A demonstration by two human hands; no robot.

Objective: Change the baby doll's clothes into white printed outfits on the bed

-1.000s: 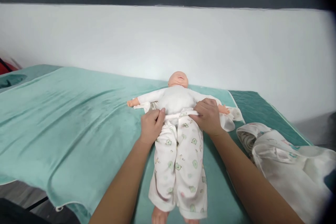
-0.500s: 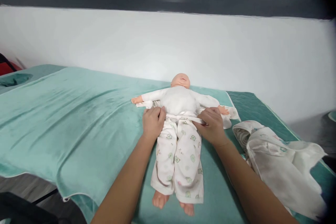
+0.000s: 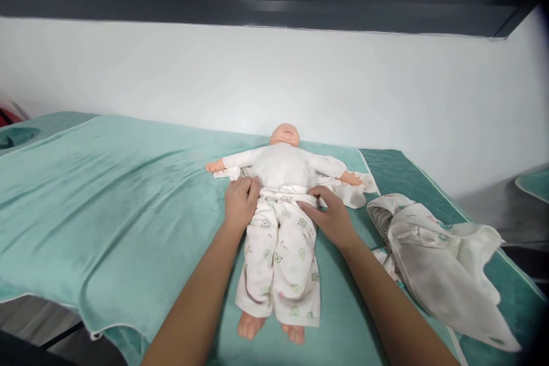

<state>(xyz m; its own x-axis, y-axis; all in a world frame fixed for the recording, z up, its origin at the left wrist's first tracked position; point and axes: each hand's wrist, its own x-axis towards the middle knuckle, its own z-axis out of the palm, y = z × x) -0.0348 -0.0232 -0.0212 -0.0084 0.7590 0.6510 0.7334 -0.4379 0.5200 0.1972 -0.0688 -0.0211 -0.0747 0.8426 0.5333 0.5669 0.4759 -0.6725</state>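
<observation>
A baby doll (image 3: pixel 285 166) lies on its back on a green cloth, arms spread, in a white long-sleeved top. White patterned trousers (image 3: pixel 278 257) cover its legs, and its bare feet show below the cuffs. My left hand (image 3: pixel 242 197) is closed on the waistband at the doll's hip on the left side of the view. At the other hip, my right hand (image 3: pixel 323 209) touches the waistband with thumb and fingers apart. White fabric (image 3: pixel 354 197) lies under the doll's arm on the right.
A rolled and loosely folded white patterned cloth (image 3: pixel 441 257) lies to the right of the doll. The light green cloth (image 3: pixel 120 183) spreads left over the bed. Behind stands a white wall (image 3: pixel 240 80) below a dark window frame.
My right hand has opened its fingers, and the waistband stretched toward it now lies against the doll's waist. My left hand keeps its hold. The whole view has shifted slightly.
</observation>
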